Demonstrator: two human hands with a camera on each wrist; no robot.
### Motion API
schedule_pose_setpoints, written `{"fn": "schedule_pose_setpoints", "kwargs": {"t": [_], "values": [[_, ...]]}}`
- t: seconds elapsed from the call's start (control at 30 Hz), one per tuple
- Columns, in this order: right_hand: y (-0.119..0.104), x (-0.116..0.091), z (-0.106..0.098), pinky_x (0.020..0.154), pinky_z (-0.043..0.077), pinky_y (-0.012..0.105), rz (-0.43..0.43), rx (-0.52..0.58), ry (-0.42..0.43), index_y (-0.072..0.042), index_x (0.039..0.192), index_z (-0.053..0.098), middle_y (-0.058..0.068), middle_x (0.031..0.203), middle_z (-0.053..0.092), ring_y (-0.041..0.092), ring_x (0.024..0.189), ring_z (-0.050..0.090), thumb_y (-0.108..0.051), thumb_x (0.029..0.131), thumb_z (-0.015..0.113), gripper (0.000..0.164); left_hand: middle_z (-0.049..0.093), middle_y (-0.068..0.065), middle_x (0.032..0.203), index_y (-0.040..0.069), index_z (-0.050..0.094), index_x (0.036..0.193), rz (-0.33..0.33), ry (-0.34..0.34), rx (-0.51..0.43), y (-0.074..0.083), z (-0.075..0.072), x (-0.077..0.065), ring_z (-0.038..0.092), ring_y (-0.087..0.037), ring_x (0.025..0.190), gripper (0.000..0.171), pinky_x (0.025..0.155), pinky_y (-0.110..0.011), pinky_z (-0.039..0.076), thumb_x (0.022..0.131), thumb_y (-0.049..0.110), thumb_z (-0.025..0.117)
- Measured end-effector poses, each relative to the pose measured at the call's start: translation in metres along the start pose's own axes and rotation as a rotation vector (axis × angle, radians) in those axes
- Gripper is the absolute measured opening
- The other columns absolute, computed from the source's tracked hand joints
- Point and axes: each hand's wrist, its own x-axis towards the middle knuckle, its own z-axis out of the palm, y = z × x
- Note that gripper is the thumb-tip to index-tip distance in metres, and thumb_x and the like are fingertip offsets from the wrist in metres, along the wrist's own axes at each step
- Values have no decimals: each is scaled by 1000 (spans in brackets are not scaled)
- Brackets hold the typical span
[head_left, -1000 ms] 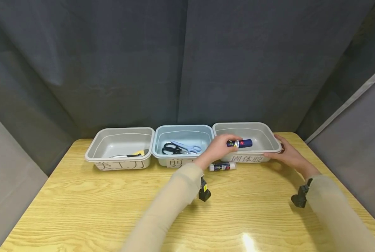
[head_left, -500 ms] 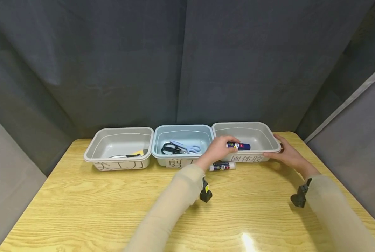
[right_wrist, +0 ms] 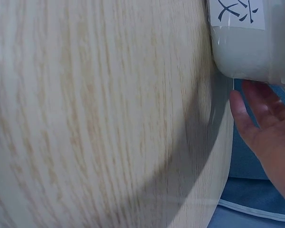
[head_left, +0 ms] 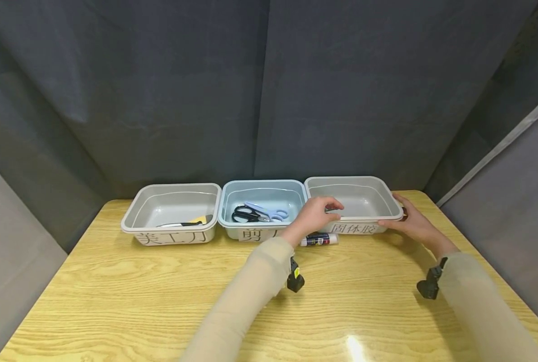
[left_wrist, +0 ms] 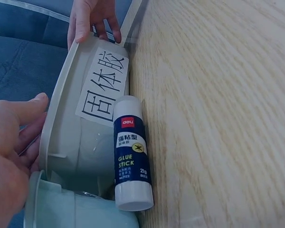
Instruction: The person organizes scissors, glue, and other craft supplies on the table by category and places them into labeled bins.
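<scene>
My left hand (head_left: 317, 213) hangs over the front left rim of the right-hand grey plastic bin (head_left: 361, 182), its fingers loosely bent and apart from the thumb. The bin's front label reads 固体胶. The glue stick it held is out of sight, hidden by the hand and the bin's front wall. Another glue stick (left_wrist: 130, 156), white and navy, lies on the table against the bin's front, partly behind my left wrist in the head view. My right hand (head_left: 411, 221) grips the bin's right end, thumb at the front rim and fingers (right_wrist: 263, 102) against the end wall.
A blue bin (head_left: 264, 183) with black and light blue scissors (head_left: 269, 211) stands in the middle, touching its neighbours. The left grey bin (head_left: 174, 189) holds a utility knife (head_left: 183, 223) and a yellow item. A dark curtain (head_left: 183, 100) rises behind the wooden table (head_left: 151, 291).
My left hand lowered a navy glue stick towards the right-hand bin's front wall and let it go; the stick has dropped from view. My right hand has stayed at the bin's end.
</scene>
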Motion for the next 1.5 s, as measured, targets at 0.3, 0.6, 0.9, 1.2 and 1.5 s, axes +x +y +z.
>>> {"fn": "schedule_pose_setpoints", "kwargs": {"t": [0.3, 0.6, 0.9, 1.2, 1.5], "values": [[2, 0, 0, 99, 24, 63, 2, 9, 0, -10, 146, -4, 28, 144, 16, 43, 123, 27, -25, 83, 66, 96, 64, 4, 108, 17, 65, 109, 38, 8, -56, 0, -2, -5, 57, -9, 98, 23, 81, -16, 44, 87, 25, 61], [-1, -1, -1, 99, 21, 64, 31, 5, -3, -12, 146, -6, 29, 145, 14, 44, 125, 25, -27, 83, 67, 98, 64, 6, 107, 21, 65, 108, 47, 56, -97, 2, -1, -15, 56, -4, 92, 22, 76, -15, 44, 88, 28, 60], [2, -1, 0, 99, 23, 63, 16, 0, 2, -10, 146, -6, 28, 144, 15, 43, 124, 27, -29, 83, 66, 98, 64, 8, 103, 17, 65, 105, 110, 85, -103, 10, 4, -31, 56, -6, 94, 22, 81, -13, 43, 85, 23, 65], [5, 0, -1, 98, 25, 62, 9, -2, 10, -10, 146, -5, 27, 143, 17, 42, 122, 29, -27, 83, 66, 96, 63, 7, 110, 15, 63, 110, 149, 24, -71, 4, 17, -46, 58, -5, 96, 29, 82, -12, 43, 84, 27, 65], [5, 2, 0, 98, 25, 62, -12, 6, 2, -11, 146, -4, 27, 144, 17, 42, 123, 28, -26, 84, 66, 95, 53, 6, 128, 23, 52, 128, 106, -84, 124, -3, 29, -63, 51, -9, 112, 51, 95, -23, 39, 83, 43, 62]]}}
